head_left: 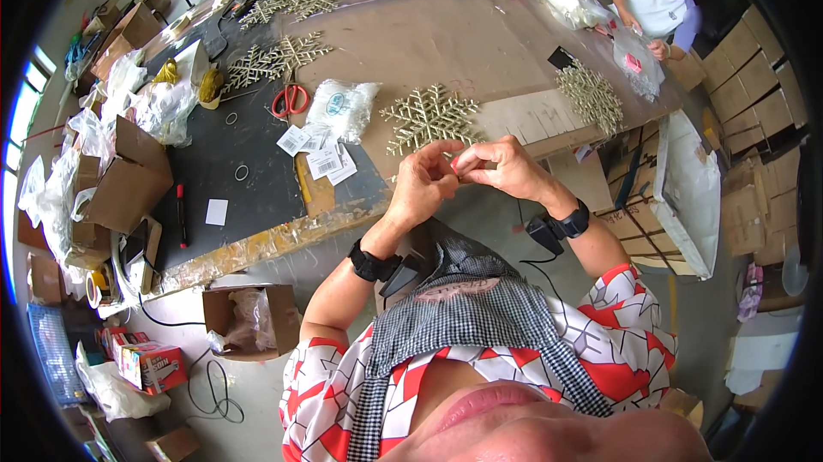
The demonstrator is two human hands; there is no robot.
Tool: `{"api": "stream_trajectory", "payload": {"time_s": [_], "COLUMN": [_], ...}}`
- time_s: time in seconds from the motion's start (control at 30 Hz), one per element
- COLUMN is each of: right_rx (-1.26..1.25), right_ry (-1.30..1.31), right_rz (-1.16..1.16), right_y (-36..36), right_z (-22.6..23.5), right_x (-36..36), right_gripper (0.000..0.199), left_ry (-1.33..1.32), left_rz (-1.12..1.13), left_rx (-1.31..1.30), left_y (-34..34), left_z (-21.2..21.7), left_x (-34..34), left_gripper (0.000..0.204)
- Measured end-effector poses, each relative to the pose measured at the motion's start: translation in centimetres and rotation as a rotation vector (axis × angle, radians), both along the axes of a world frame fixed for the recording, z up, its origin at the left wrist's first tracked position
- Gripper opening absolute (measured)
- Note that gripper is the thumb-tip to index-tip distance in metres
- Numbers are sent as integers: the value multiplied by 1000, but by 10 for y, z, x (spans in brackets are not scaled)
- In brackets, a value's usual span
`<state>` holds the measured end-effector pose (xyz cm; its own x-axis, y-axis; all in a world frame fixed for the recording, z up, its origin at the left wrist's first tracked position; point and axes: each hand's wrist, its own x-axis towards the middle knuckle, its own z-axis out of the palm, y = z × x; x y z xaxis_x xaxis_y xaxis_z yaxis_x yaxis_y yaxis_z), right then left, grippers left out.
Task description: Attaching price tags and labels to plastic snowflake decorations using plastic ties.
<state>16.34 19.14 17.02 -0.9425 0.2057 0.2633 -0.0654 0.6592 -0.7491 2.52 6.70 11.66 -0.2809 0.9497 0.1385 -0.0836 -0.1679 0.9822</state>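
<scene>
My left hand [423,181] and my right hand [507,171] meet in front of me at the table's near edge. Both pinch with fingertips nearly touching; a tiny reddish spot shows between them, too small to name. Just beyond my hands lies a glittery gold snowflake ornament [431,116] on the table. To its left rests a clear bag of small white pieces [341,112], with several white printed tags [327,162] in front of it. Red-handled scissors [290,101] lie left of the bag. More gold snowflakes [296,51] are farther back on the left.
A heap of gold snowflakes [590,95] lies at the right edge, near a co-worker [660,1] handling a clear plastic bag [636,63]. At left are a cardboard box [129,175], a red-and-black marker [181,215] and a white card [217,212]. An open carton [281,321] stands below.
</scene>
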Motion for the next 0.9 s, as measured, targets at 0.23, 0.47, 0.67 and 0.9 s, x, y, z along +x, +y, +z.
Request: {"api": "stream_trajectory", "payload": {"time_s": [0.23,0.47,0.67,0.9], "right_rx": [-424,-527,-488,-545], "right_ry": [55,133,124,145], "right_rz": [-132,-158,-181,-165], "right_y": [-4,1,3,4], "right_z": [-25,-31,-30,-32], "right_x": [7,8,14,20], "right_gripper": [9,11,8,6], "left_ry": [-106,-245,-290,-335], "left_rz": [-26,28,24,-12], "left_rx": [-6,-8,-17,-67], "left_y": [6,10,13,14], "left_z": [6,8,9,12], "left_x": [-3,3,7,11], "left_gripper": [45,44,43,43]}}
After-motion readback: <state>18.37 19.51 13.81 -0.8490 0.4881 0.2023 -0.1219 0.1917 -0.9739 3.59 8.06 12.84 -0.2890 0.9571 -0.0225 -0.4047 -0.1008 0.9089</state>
